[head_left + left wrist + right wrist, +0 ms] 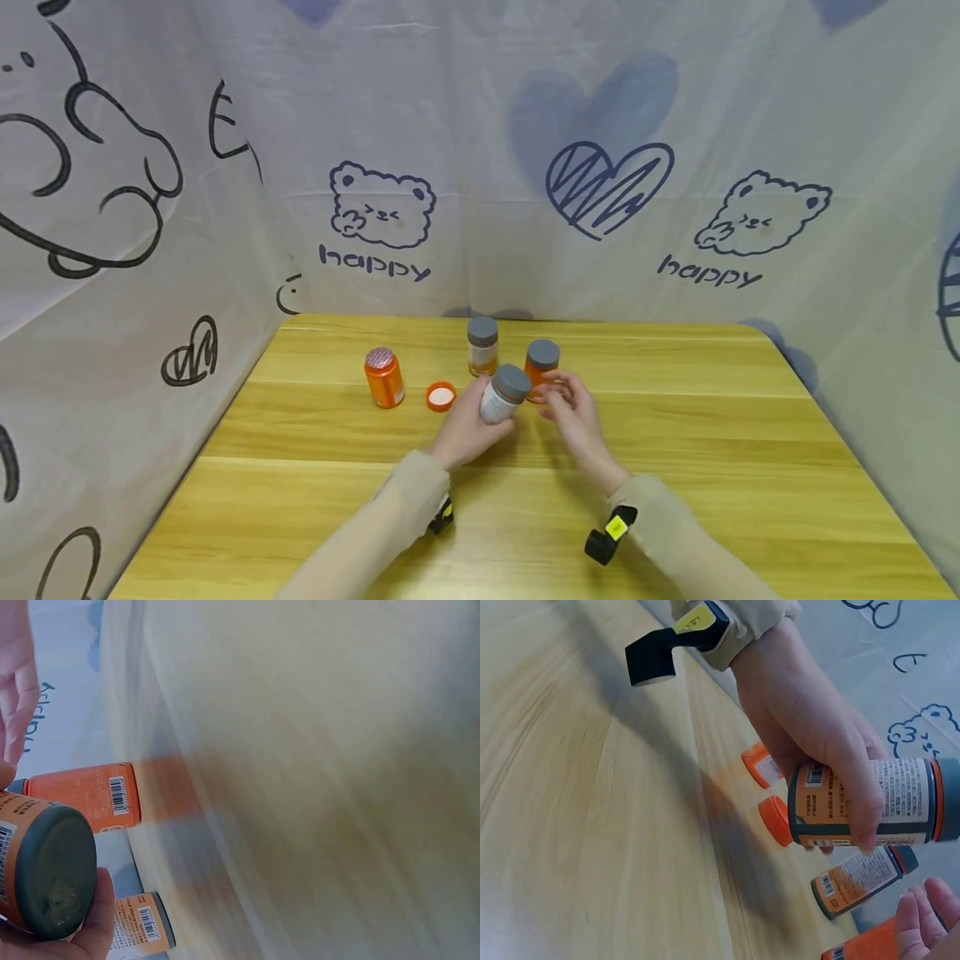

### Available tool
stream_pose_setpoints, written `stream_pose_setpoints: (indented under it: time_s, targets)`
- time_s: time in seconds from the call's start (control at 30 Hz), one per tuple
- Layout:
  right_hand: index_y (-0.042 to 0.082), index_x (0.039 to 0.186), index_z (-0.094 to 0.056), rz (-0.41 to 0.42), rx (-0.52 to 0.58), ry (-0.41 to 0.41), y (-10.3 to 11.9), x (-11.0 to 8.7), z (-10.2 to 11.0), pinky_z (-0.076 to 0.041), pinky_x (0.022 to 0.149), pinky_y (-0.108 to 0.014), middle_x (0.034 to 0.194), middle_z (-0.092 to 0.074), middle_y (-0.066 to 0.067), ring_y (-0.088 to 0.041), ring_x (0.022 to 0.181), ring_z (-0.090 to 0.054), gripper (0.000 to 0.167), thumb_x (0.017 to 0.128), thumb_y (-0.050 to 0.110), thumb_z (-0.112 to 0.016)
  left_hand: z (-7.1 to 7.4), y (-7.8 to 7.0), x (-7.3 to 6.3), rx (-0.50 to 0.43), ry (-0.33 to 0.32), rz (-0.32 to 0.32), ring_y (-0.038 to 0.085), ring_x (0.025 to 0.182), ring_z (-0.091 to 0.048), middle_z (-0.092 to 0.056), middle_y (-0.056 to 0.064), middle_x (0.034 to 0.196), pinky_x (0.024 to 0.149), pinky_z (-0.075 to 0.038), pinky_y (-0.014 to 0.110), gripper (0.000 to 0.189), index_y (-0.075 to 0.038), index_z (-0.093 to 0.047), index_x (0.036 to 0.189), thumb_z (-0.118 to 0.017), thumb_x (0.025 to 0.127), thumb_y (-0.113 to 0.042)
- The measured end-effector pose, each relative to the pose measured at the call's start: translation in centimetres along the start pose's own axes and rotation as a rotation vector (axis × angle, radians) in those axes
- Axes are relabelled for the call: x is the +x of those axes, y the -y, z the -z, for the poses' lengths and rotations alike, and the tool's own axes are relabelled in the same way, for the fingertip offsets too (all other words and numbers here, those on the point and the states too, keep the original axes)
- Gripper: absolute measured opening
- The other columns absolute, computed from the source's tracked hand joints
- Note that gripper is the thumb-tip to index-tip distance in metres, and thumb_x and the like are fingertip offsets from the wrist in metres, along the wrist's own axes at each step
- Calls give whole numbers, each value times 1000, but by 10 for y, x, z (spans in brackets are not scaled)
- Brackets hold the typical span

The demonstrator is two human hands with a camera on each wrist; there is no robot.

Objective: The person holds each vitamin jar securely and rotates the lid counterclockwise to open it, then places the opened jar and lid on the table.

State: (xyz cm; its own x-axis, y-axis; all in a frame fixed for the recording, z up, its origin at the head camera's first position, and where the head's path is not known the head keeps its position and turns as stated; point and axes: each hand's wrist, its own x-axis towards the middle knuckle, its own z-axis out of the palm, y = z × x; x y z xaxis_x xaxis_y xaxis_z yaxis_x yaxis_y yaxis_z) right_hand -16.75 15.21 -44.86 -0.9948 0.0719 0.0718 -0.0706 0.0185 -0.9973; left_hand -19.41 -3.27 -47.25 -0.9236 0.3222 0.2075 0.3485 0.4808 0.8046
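Note:
My left hand [463, 429] grips a supplement bottle [501, 398] with a dark grey cap and a white and orange label. It is raised off the table and tilted, and in the left wrist view its dark base [56, 874] faces the camera. My right hand [579, 423] has loosely bent fingers right beside an orange bottle [542, 358] with a grey cap, partly covering it in the head view. Those right fingers [911, 922] hold nothing in the right wrist view. The orange bottle stands upright on the table.
Behind the held bottle stands another grey-capped bottle [482, 348]. To the left, an uncapped orange bottle [386, 385] shows a foil seal on top. Its orange cap [440, 397] lies inside up. A printed cloth [480, 125] hangs along the back of the wooden table [712, 467].

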Motion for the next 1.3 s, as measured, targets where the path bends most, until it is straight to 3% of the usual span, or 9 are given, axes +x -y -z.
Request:
stream_pose_setpoints:
  time_s: [0.17, 0.43, 0.67, 1.03, 1.3]
  targets:
    - [-4, 126, -53, 68, -116, 3, 4, -1, -6, -55, 80, -30, 110, -65, -27, -14, 89, -65, 27, 103, 8, -47, 0, 2, -4, 47, 3, -31, 21, 99, -62, -64, 10, 115, 89, -52, 40, 57, -8, -55, 130, -80, 79, -15]
    - [3, 121, -59, 113, -402, 7, 3, 3, -9, -51, 72, -31, 99, -70, -19, -36, 84, -68, 29, 106, 25, -46, 0, 3, -9, 149, 24, -71, 20, 90, -65, -70, 10, 106, 80, -53, 36, 54, -7, -54, 126, -80, 79, -12]
    - [11, 117, -62, 81, -574, 27, 4, 5, -13, -47, 66, -30, 86, -68, -8, -15, 71, -60, 36, 105, 40, -44, 0, 1, -15, 225, 42, -77, 24, 98, -66, -68, 12, 111, 87, -54, 40, 57, -6, -53, 129, -81, 80, -8]
    - [11, 106, -62, -8, -760, 103, 2, 9, -25, -42, 64, -31, 94, -69, -10, -22, 77, -59, 45, 103, 51, -41, -3, -2, -23, 340, 33, -137, 26, 101, -63, -65, 12, 113, 90, -53, 42, 59, -3, -53, 124, -84, 75, -5]
    - [9, 105, -63, -75, -815, 157, -2, 10, -29, -40, 59, -31, 85, -66, -8, -21, 69, -58, 55, 102, 58, -38, -5, 1, -26, 341, 55, -98, 29, 103, -61, -63, 13, 116, 90, -51, 44, 59, -3, -50, 128, -83, 79, -7]
